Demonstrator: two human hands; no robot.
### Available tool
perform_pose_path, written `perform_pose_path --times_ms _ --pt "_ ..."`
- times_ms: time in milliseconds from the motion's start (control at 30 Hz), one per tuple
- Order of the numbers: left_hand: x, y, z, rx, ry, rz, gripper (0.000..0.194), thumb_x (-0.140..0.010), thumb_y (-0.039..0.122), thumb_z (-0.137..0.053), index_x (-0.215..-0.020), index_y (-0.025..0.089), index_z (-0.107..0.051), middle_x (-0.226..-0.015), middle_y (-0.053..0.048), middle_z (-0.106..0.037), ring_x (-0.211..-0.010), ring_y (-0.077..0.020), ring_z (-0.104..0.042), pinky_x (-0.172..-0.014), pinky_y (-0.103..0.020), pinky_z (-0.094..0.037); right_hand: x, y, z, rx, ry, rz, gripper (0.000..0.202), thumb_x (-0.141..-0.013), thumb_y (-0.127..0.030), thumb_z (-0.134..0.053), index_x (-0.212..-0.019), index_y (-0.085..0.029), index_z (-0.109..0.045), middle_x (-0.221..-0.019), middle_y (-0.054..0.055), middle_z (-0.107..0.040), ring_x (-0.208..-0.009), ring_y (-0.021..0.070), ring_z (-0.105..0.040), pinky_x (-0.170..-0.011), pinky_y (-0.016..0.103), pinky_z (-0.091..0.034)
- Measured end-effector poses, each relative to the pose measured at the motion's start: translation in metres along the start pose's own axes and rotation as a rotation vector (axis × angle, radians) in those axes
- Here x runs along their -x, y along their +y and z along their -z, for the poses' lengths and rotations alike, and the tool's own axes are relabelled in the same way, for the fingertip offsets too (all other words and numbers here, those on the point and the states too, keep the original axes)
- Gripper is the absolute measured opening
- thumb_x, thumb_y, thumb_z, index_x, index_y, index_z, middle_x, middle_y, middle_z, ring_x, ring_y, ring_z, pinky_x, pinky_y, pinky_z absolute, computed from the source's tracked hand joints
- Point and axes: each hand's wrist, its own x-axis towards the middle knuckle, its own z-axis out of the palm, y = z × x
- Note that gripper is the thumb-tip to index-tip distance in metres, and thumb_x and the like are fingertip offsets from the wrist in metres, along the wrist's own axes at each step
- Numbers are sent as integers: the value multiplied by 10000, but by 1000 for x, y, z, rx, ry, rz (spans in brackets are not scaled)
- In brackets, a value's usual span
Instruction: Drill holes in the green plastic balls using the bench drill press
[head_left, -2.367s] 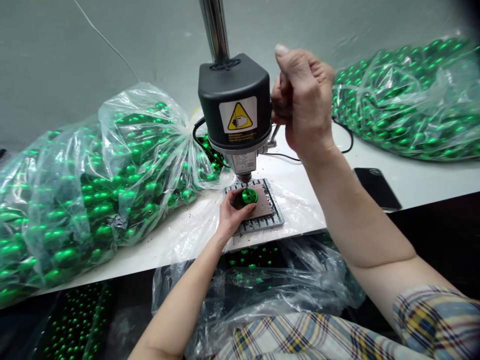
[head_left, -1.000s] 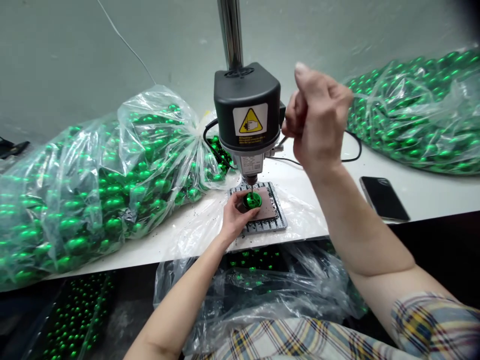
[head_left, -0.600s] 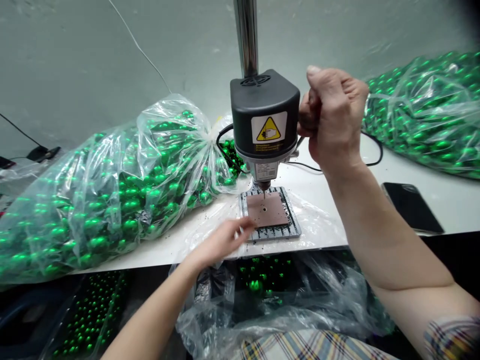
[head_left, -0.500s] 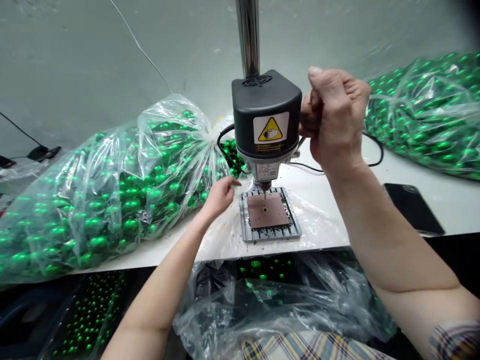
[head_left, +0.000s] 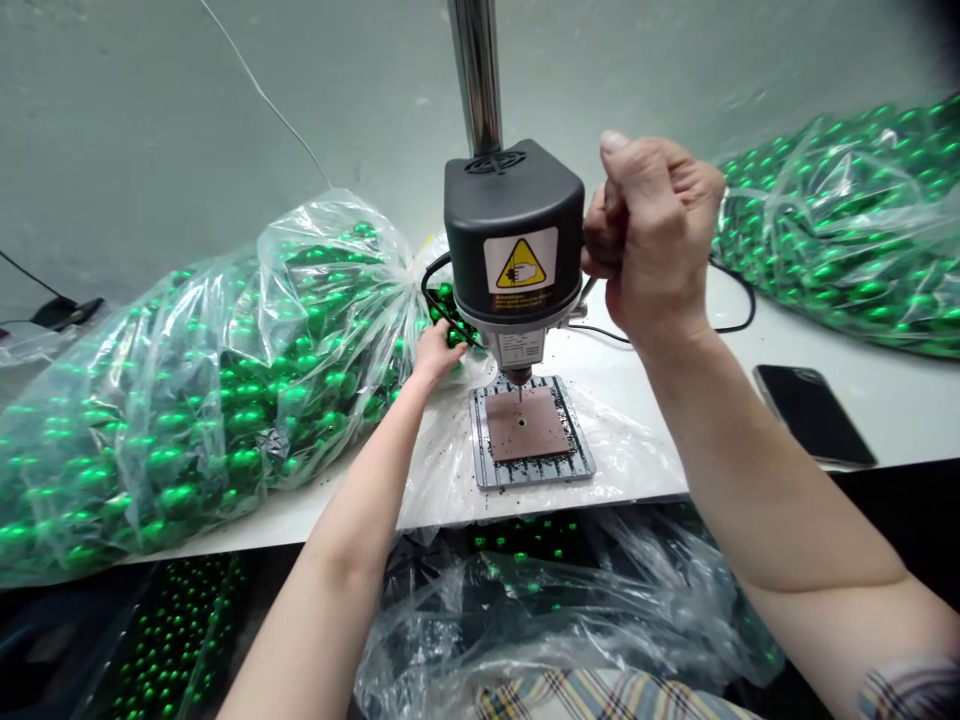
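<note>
My right hand (head_left: 660,235) is closed in a fist beside the black motor head of a small drill press (head_left: 514,235), wrapped round its feed lever, whose grip the fingers mostly hide. Below the head, a thin drill bit (head_left: 520,394) points down at a brown square board (head_left: 527,425) with a dark hole in it. The board lies on the grooved grey base plate (head_left: 495,475). Left of the drill, my left hand (head_left: 437,352) reaches among loose shiny green balls (head_left: 444,300), thumb and finger apart; the other fingertips are partly hidden.
A large clear bag of green balls (head_left: 247,400) fills the left of the white table; another bag (head_left: 840,230) lies at the right. A black phone (head_left: 814,415) rests near the front edge. Dark crumbs surround the base plate. Clear plastic (head_left: 465,610) covers balls below the table.
My left hand has moved away from beside the base plate, back to the loose green balls, and its fingers have spread. The right hand stays at the lever; the view has shifted slightly.
</note>
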Motion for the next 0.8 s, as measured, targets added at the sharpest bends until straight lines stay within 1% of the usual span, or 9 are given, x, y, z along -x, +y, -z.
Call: perform_pose_path --times_ms 67,167,233,300,367,433,533,667,800 --pt "12 7 21 149 24 99 349 -679 261 -801 -996 182 -676 -812 -32 -675 -849 -221 -659 -843 -357 -556 1 -1 -1 -15 15 -15 550 -794 -481 -776 -538 -247 -349 -451 -47 -312 -357 96 -223 -321 315 -134" --pt "39 23 53 548 64 272 474 -777 365 -763 -1201 221 -605 -907 -27 -700 -844 -183 -684 -799 -332 -589 1 -1 -2 -22 38 -15 548 -790 -457 -780 -526 -248 -347 -451 -45 -309 -359 99 -231 -318 313 -125" --pt "59 35 65 784 19 408 457 -816 402 -738 -1210 229 -585 -1020 -52 -716 -938 -200 -706 -849 -360 -602 1 0 -3 -21 44 -1 554 -785 -481 -780 -526 -251 -347 -445 -49 -292 -358 96 -219 -316 312 -116" --pt "78 46 69 944 -68 527 404 -851 432 -714 -1168 211 -596 -1111 -81 -714 -1047 -228 -704 -914 -388 -594 1 0 -4 -25 55 7 546 -773 -481 -783 -521 -253 -356 -438 -52 -284 -354 91 -203 -314 314 -103" --pt "94 55 64 1021 -137 600 398 -856 448 -724 -1144 196 -613 -1147 -91 -711 -1075 -231 -700 -933 -383 -585 1 -2 -5 -28 65 0 542 -756 -474 -788 -513 -253 -356 -438 -53 -283 -354 88 -198 -315 313 -100" --pt "107 60 55 1026 -176 632 444 -813 406 -787 -1165 191 -622 -1153 -83 -713 -1019 -205 -707 -909 -358 -580 2 -4 -6 -21 71 -16 554 -733 -490 -797 -508 -251 -350 -444 -53 -286 -359 89 -204 -318 307 -107" --pt "123 61 38 941 -171 634 568 -693 296 -883 -1180 176 -617 -1087 -69 -732 -912 -173 -706 -852 -327 -562 1 -5 -5 6 57 -21 599 -721 -563 -793 -514 -250 -326 -446 -54 -277 -361 94 -209 -319 302 -128" --pt "137 55 15 706 -134 516 586 -610 272 -925 -1097 150 -624 -996 -64 -741 -910 -178 -690 -857 -313 -523 -2 -1 -1 34 17 -14 624 -744 -639 -758 -543 -251 -312 -460 -56 -277 -355 95 -222 -313 303 -168" --pt "142 49 -4 526 -208 401 586 -626 306 -909 -1127 150 -646 -1000 -71 -728 -894 -181 -667 -819 -302 -510 -2 -1 -2 -8 13 -8 628 -719 -628 -787 -545 -255 -312 -462 -58 -269 -355 99 -212 -307 314 -172"
